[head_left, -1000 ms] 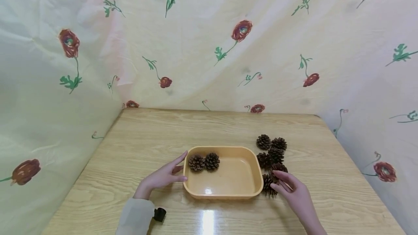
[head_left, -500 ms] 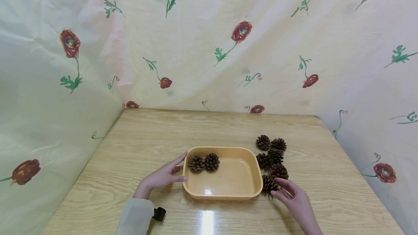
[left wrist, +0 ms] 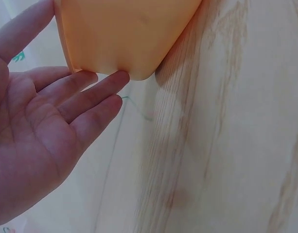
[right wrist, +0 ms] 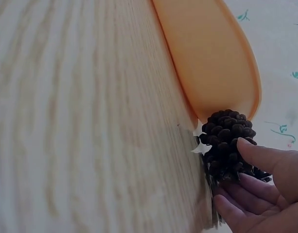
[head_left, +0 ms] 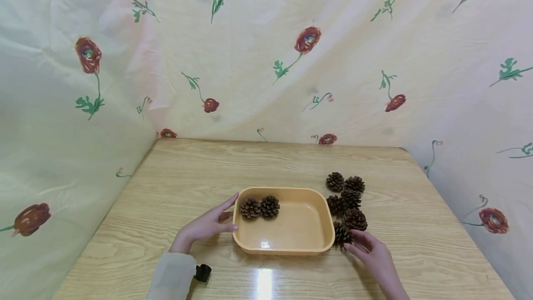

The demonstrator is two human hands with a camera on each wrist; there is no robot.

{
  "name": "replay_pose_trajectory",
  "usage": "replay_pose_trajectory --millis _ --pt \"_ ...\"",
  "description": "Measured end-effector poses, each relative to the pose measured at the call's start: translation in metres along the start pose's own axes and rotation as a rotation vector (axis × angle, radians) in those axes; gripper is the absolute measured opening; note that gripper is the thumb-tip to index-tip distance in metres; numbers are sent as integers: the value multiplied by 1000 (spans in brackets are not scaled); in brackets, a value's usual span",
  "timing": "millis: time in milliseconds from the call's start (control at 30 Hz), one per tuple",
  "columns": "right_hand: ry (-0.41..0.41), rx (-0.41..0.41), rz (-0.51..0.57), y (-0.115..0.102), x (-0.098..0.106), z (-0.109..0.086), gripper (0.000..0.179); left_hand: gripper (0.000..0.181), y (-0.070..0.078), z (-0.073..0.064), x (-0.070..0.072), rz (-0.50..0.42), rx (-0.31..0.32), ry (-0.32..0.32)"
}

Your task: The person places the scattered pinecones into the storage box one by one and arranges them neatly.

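Observation:
An orange-yellow plastic tray (head_left: 287, 250) rests on the table, two pine cones (head_left: 251, 208) side by side at its left end. Against that end my left hand (head_left: 208, 223) stays spread; in the left wrist view its nearly straight fingers (left wrist: 90, 99) touch the tray's outer wall. My right hand (head_left: 372, 251) pinches the nearest pine cone (right wrist: 229, 131) just outside the tray's right end. Its thumb (right wrist: 265, 158) lies on the scales, the other fingers below and behind, partly hidden by the cone.
Several more pine cones (head_left: 355, 220) lie bunched right of the tray, running toward the back. Wood-grain table (head_left: 200, 161) surrounds them, with a flowered cloth (head_left: 250, 59) hanging behind and at both sides. A black wrist device (head_left: 203, 272) sits at the left sleeve (head_left: 172, 274).
My right hand has drawn back from the round cone behind to the nearest one and closed its thumb and fingers on it. The left hand and tray have hardly moved.

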State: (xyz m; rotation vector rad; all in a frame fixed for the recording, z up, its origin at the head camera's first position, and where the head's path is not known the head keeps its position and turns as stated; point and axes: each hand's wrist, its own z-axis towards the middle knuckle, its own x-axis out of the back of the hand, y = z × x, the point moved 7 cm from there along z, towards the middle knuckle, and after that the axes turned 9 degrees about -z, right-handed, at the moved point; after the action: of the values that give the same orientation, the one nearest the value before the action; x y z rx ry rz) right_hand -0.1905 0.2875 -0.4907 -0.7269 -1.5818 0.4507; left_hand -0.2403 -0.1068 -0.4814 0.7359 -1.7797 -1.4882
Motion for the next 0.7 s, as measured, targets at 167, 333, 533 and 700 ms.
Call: replay_pose_trajectory --millis 167,333,533,700 --pt "0 -23 20 3 0 2 58 88 -2 1 1 3 6 4" --pt "13 -16 31 2 2 1 57 87 -3 2 2 -5 12 3" --pt "17 -35 51 2 3 -3 56 87 -4 2 2 -9 9 -4" --pt "22 -30 42 2 8 -6 58 87 -3 3 2 -11 9 -14"
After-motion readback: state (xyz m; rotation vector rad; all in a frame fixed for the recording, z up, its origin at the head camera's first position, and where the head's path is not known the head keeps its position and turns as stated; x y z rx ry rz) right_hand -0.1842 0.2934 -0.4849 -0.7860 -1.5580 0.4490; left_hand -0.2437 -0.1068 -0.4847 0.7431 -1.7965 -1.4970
